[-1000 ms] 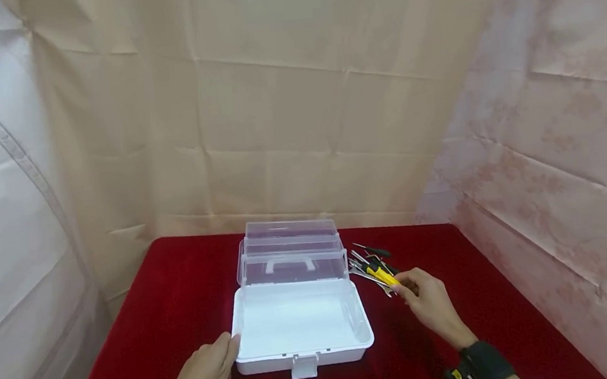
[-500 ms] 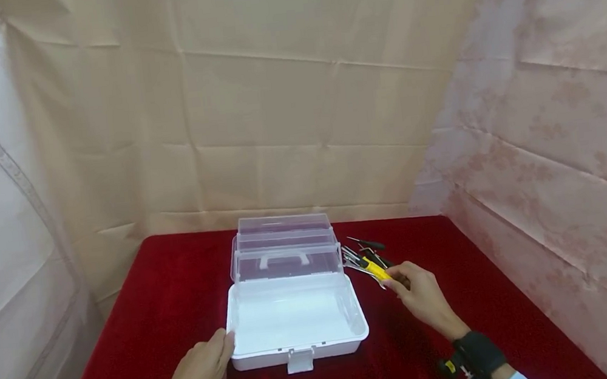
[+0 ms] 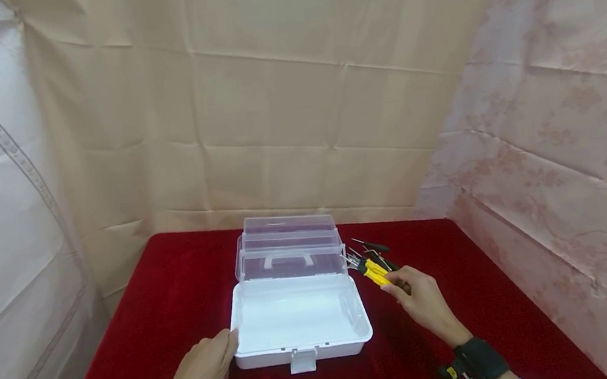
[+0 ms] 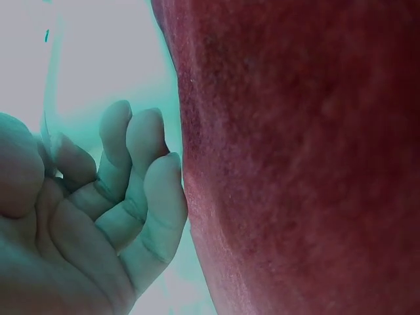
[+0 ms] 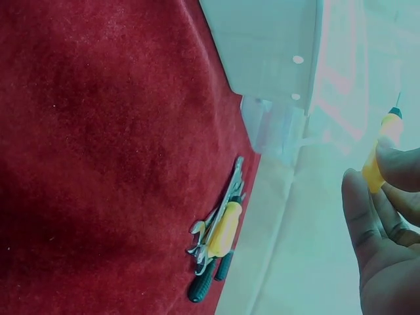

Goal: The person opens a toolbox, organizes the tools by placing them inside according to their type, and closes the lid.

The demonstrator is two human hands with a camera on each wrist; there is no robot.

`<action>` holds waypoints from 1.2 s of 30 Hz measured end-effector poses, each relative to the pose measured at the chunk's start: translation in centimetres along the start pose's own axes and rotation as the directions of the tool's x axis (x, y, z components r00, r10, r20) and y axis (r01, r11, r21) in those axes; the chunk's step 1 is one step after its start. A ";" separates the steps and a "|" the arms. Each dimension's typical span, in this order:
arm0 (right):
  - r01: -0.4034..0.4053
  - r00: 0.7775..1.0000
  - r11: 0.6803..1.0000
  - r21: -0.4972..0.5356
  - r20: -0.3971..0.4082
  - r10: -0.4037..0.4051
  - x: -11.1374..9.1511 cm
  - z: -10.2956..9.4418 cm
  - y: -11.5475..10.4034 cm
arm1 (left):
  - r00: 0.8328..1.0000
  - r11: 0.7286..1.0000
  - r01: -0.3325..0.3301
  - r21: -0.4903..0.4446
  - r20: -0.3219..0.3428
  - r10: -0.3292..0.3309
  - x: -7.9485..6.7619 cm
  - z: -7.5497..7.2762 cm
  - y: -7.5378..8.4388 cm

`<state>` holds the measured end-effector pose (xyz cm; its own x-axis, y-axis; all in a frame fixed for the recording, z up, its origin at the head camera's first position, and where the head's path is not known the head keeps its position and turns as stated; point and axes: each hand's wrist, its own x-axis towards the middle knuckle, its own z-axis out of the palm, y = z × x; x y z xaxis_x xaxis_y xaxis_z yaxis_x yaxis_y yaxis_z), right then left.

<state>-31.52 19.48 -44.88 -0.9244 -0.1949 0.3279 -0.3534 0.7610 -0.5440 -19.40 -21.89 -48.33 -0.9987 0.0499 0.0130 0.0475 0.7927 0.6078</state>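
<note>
My left hand (image 3: 202, 367) grips the left side of the white toolbox (image 3: 303, 355), thumb at the rim. Its other fingers bend against the box's side in the left wrist view. Between the thumb and fingers of my right hand (image 3: 424, 300) is a yellow-handled screwdriver (image 5: 373, 165), held above the tabletop with its thin shaft pointing away. Below it lies a pile with a second yellow-handled screwdriver (image 5: 224, 230), several metal wrenches (image 5: 216, 220) and dark-handled tools (image 5: 202, 283). The box stands open with its inside bare.
The toolbox's clear lid and trays (image 3: 290, 258) lean up behind it. A dark screwdriver (image 3: 377, 247) lies farther back. Red cloth (image 3: 181, 286) covers the table; fabric walls (image 3: 299, 92) stand behind and on both sides.
My right hand has lifted the yellow-handled screwdriver off the pile and shifted slightly left, so the second yellow handle shows beside it. My left hand stays on the toolbox.
</note>
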 end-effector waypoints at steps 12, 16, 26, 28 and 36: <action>-0.004 1.000 1.000 -0.030 0.019 0.004 -0.3 -0.1 -0.5 | 1.000 1.000 -0.013 0.019 -0.016 0.013 0.1 0.4 0.5; 0.001 0.999 1.000 -0.022 0.041 0.000 -0.4 0.1 -0.7 | 1.000 1.000 -0.009 0.004 -0.011 0.009 0.0 0.5 0.5; -0.010 0.999 1.000 -0.011 0.053 0.011 -0.8 1.0 -1.1 | 1.000 1.000 -0.005 0.009 -0.014 0.005 -0.2 0.6 0.3; 0.001 0.998 1.000 -0.003 0.057 -0.001 -0.7 1.2 -1.2 | 1.000 1.000 -0.008 0.014 -0.024 0.009 -0.2 0.6 0.2; 0.029 0.996 1.000 -0.001 0.080 -0.029 -0.4 1.6 -1.4 | 0.996 0.998 -0.039 0.045 -0.078 0.043 -0.2 0.6 0.1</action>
<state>-30.84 17.45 -45.51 -0.9222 -0.2657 0.2808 -0.3801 0.7556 -0.5334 -19.22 -21.43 -48.72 -0.9942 0.0361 0.1010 0.0876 0.8164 0.5709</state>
